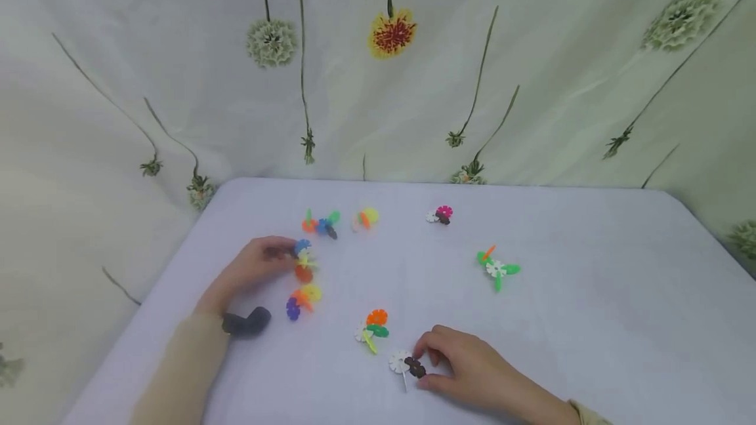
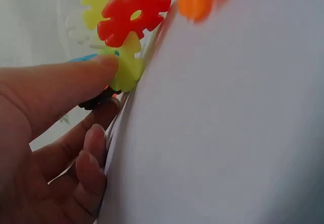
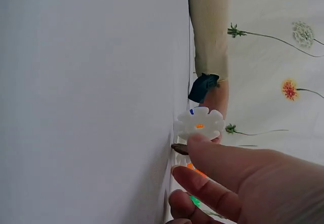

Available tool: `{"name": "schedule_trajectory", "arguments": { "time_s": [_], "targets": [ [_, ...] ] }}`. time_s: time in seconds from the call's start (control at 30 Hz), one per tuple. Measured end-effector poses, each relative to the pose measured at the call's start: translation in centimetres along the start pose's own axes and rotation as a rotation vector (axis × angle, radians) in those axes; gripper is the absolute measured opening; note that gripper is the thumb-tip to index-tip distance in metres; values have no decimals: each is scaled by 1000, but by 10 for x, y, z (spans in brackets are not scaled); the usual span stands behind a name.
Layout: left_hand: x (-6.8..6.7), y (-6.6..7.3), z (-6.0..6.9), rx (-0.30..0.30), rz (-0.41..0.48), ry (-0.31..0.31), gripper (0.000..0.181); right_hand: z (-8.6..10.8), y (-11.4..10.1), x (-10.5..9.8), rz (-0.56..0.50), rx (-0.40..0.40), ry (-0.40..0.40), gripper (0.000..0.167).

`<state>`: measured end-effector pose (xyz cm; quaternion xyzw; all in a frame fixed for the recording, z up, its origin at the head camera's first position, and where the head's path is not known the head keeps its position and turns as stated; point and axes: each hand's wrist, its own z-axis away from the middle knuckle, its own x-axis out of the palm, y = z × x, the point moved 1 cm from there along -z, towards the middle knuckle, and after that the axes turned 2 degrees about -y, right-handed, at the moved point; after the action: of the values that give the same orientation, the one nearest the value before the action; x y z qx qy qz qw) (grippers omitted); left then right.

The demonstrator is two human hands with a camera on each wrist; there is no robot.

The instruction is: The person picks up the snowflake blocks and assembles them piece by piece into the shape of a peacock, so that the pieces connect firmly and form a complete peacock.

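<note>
My left hand is at the left of the table, its thumb and forefinger pinching a cluster of interlocking plastic flower discs. Blue, yellow, red, white and black discs show in it. Near the front edge, my right hand pinches a brown flower disc between thumb and forefinger. Joined to that disc are a white disc and another white one seen edge-on. In the right wrist view the thumb partly hides these pieces.
Other joined clusters lie about: orange-yellow-purple, orange-white-green, white-green, pink-white-brown, yellow-orange and blue-orange-green. A dark camera mount is on the left wrist. Flower-printed cloth hangs behind the white table.
</note>
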<state>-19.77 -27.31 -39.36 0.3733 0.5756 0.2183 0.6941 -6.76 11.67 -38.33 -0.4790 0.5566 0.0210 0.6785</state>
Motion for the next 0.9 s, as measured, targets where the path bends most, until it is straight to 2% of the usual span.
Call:
{"name": "schedule_trajectory", "arguments": {
  "time_s": [0.13,0.37,0.5,0.6,0.83,0.9],
  "targets": [
    [8,5,-3,-36,-36,48,33,-2,1,1,14,-22,52,19],
    [12,16,-4,-32,33,58,37,-1,8,-6,-59,25,57,20],
    [9,31,2,-42,158,46,42,0,12,-10,-100,30,52,18],
    [8,44,9,-53,259,15,47,0,13,-12,-144,18,54,18],
    [14,76,22,-128,400,-17,63,-6,12,-5,-245,-140,21,26],
    [20,85,24,-131,443,-28,63,-8,11,-2,-245,-146,-1,23]
  ]
}}
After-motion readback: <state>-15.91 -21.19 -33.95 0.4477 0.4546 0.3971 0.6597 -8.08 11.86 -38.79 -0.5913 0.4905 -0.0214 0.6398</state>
